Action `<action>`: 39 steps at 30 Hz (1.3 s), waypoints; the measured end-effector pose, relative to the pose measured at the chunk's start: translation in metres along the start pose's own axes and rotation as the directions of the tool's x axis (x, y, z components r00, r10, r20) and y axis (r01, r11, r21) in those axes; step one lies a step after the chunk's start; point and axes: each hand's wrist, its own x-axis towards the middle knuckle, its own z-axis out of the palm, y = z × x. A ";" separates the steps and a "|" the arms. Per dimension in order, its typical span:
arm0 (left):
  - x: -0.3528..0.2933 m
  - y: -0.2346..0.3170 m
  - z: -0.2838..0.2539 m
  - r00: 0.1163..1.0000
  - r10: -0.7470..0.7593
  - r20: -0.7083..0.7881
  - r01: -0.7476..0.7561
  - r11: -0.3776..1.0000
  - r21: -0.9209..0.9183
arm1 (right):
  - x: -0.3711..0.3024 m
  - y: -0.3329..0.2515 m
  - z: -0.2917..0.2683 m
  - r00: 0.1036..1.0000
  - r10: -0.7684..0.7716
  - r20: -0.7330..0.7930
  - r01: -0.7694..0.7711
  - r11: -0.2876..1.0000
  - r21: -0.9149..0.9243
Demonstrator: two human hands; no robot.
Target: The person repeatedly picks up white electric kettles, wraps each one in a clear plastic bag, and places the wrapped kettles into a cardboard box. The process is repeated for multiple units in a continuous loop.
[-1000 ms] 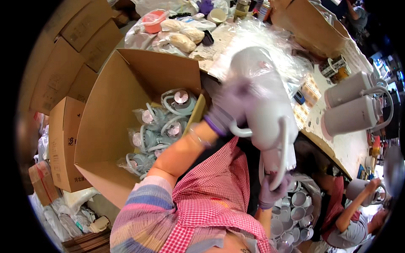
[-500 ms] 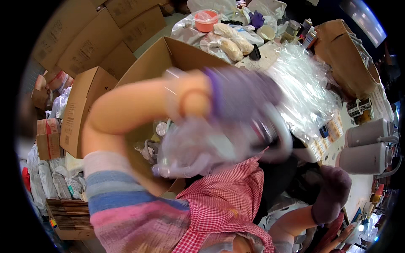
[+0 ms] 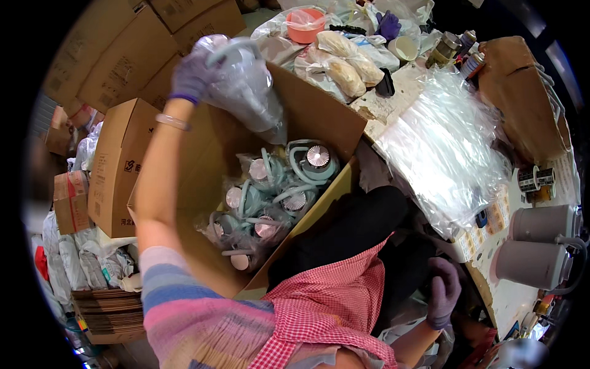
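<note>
My left hand (image 3: pixel 195 72), in a thin purple-grey glove, is closed on a bagged jug (image 3: pixel 249 92) with a pale grey handle. The jug hangs tilted over the far left part of a large open carton (image 3: pixel 319 101). Inside the carton stand several more bagged jugs (image 3: pixel 264 227), pale blue-green, with round ribbed caps and looped handles. Away from them, my right hand (image 3: pixel 444 292), also gloved, is at the lower right beside my dark-clothed leg. Its fingers are partly extended and nothing shows in them.
A stack of clear plastic bags (image 3: pixel 442 147) lies on the worktable (image 3: pixel 393 101) at right. Two grey jugs (image 3: pixel 531 264) stand at its right end. White bags and an orange bowl (image 3: pixel 305 26) are at the back. Closed cartons (image 3: pixel 120 166) and flattened cardboard (image 3: pixel 110 310) line the left.
My left hand has carried the bagged jug from the middle leftward and away, over the carton's far left. The jugs in the carton are now uncovered. My right hand has moved slightly down and left.
</note>
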 end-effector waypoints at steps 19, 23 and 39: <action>-0.156 0.089 0.410 0.803 0.012 0.595 0.313 0.842 -0.439 | -0.001 0.040 -0.017 0.981 0.145 0.129 -0.057 0.851 -0.522; -0.168 0.146 0.368 0.765 -0.041 0.643 0.255 0.936 -0.244 | -0.013 0.029 -0.070 1.000 0.028 0.009 -0.017 0.792 -0.611; -0.185 0.205 0.186 0.981 -0.193 0.017 0.101 0.434 -0.895 | 0.036 -0.022 -0.384 0.182 -0.359 -0.916 -0.480 0.780 -0.401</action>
